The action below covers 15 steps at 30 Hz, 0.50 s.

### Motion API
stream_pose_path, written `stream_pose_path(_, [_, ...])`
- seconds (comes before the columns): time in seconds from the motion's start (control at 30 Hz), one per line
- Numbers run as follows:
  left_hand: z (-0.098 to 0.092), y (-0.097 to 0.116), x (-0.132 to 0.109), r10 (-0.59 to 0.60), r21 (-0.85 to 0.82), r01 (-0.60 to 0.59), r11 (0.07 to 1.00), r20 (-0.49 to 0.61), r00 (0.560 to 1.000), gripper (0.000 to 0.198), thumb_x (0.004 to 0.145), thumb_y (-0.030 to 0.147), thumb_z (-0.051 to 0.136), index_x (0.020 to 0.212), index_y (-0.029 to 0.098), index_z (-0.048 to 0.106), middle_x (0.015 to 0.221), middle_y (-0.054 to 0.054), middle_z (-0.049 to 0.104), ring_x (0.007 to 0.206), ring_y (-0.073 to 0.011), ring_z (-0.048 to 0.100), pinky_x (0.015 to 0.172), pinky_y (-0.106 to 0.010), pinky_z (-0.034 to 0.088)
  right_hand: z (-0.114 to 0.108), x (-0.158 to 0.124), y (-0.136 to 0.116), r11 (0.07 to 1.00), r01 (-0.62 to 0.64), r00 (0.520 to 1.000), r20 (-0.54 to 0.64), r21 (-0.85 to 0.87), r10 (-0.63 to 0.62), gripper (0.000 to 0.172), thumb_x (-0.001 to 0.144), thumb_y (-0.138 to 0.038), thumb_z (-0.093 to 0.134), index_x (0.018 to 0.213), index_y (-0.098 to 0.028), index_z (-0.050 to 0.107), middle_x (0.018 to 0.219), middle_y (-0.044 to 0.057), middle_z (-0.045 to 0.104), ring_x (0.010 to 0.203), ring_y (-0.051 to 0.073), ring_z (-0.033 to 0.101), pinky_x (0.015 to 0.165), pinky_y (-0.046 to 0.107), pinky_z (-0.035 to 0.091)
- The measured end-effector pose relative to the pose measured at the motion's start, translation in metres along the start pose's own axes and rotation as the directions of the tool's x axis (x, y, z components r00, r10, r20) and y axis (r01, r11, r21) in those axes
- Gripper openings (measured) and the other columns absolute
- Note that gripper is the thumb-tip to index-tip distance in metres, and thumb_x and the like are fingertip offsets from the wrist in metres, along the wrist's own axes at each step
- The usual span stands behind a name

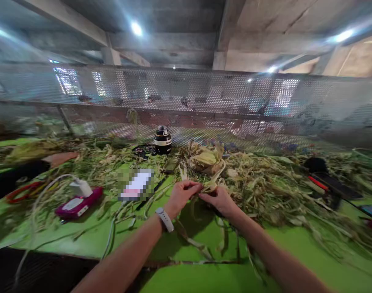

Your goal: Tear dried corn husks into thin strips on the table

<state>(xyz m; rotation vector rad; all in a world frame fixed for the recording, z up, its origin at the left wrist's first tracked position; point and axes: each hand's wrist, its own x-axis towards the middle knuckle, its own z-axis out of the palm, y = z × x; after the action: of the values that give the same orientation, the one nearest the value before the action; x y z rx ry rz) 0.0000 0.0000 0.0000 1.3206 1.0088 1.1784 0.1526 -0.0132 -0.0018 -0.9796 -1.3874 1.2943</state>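
My left hand (181,198), with a white watch (164,219) on its wrist, pinches with thumb and forefinger. Close beside it my right hand (222,200) is closed in a pinch too, its thumb and forefinger tips almost meeting the left ones. A pale, dried leafy plant strip (212,186) rises from between and behind the fingers. Parts of it are hidden by the hands. Long dried strands (193,242) hang or lie below the hands over the green tabletop (201,280). Just beyond the fingers lies a bigger yellowish dried leaf bunch (207,158).
Dried plant heaps (265,191) cover much of the table. To the left are a blurred-out phone (137,185), a magenta power block (79,203) with a white charger (81,187), and cables. A black jar (163,140) stands at the back before a perforated metal screen (186,97).
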Motion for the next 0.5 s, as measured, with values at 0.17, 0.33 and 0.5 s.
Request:
stream_pose_path(0.17, [0.0016, -0.0005, 0.0020, 0.014, -0.076, -0.010, 0.997, 0.048, 0.999, 0.030, 0.059, 0.038, 0.073, 0.077, 0.014, 0.073, 0.074, -0.005, 0.068, 0.068, -0.0129, 0.056, 0.067, -0.024, 0.043, 0.0013, -0.0042, -0.0032, 0.994, -0.073, 0.997, -0.023, 0.084, 0.075, 0.028, 0.059, -0.035, 0.075, 0.074, -0.015, 0.065, 0.050, -0.005, 0.051, 0.041, 0.004, 0.036, 0.040, 0.019, 0.028])
stream_pose_path(0.33, [0.0026, -0.0019, 0.0010, 0.047, -0.094, -0.036, 0.995, 0.118, 0.992, 0.030, 0.062, 0.032, 0.073, 0.086, 0.014, 0.072, 0.083, -0.007, 0.069, 0.075, -0.0139, 0.056, 0.074, -0.026, 0.043, -0.0016, -0.0052, -0.0016, 0.978, -0.089, 0.988, -0.108, 0.186, 0.111, 0.026, 0.057, -0.032, 0.076, 0.067, -0.013, 0.062, 0.047, -0.007, 0.047, 0.037, 0.002, 0.030, 0.035, 0.017, 0.019])
stream_pose_path(0.5, [0.0011, 0.0014, 0.0002, 0.024, -0.188, 0.006, 0.982, 0.157, 0.987, 0.033, 0.061, 0.032, 0.074, 0.089, 0.014, 0.071, 0.075, -0.004, 0.068, 0.066, -0.0101, 0.053, 0.064, -0.022, 0.041, -0.0066, -0.0018, -0.0008, 0.965, -0.054, 0.977, -0.186, 0.256, 0.104, 0.027, 0.059, -0.034, 0.074, 0.068, -0.014, 0.059, 0.043, -0.008, 0.044, 0.034, 0.002, 0.028, 0.033, 0.017, 0.019])
